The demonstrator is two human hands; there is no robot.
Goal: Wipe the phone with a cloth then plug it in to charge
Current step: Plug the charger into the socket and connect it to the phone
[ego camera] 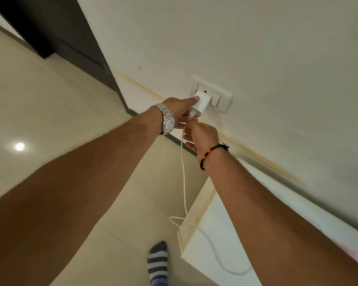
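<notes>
A white charger adapter (202, 102) sits in the wall socket plate (222, 100). My left hand (181, 111), with a metal watch on the wrist, grips the adapter, thumb on its top. My right hand (203, 135), wearing a black and orange bracelet, pinches the white cable (183, 172) just under the adapter. The cable hangs down, loops, and runs across the white cabinet top (219, 240) at the lower right. The phone and the cloth are not in view.
The cream wall (256, 48) holds the socket above a stained skirting line. Beige floor tiles (50, 96) spread to the left, with a dark door frame (70, 38) behind. My foot in a striped sock (157, 263) stands by the cabinet.
</notes>
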